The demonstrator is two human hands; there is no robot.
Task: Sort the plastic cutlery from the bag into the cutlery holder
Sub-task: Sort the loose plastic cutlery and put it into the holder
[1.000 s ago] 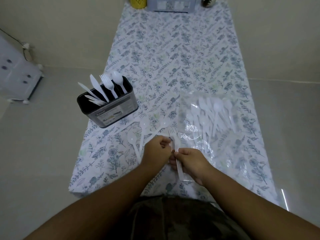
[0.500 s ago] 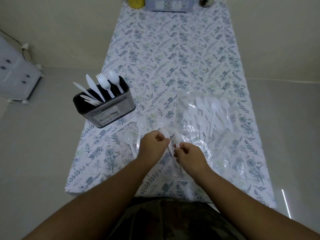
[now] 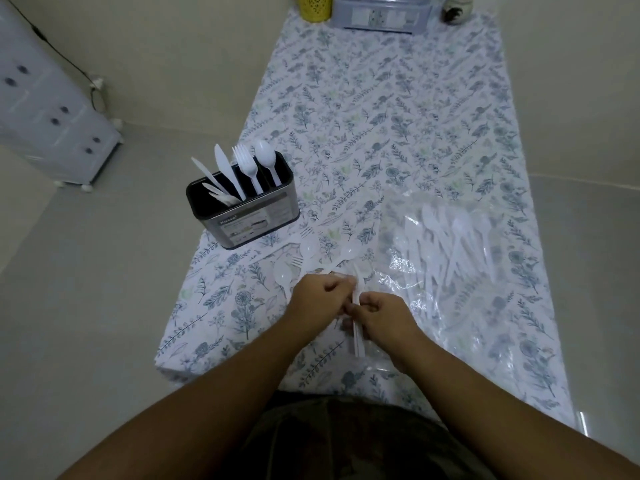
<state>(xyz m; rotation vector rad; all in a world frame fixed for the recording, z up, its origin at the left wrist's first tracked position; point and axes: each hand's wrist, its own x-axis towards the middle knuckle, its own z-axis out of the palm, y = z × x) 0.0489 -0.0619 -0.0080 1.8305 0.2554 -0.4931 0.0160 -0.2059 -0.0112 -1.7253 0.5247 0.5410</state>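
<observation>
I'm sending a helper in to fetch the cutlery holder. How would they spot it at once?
Look at the long table with the flowered cloth. At its left edge, just beyond the person's left hand, stands the cutlery holder, a dark oblong tin. It alone holds white knives, a fork and a spoon upright; the other cutlery lies flat.

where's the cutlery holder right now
The cutlery holder stands at the table's left edge, beyond the left hand, across from the bag.

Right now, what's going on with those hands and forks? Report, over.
Left hand and right hand both pinch one white utensil. Holder partly filled. Bag still holds cutlery. Nothing blocking.
</observation>
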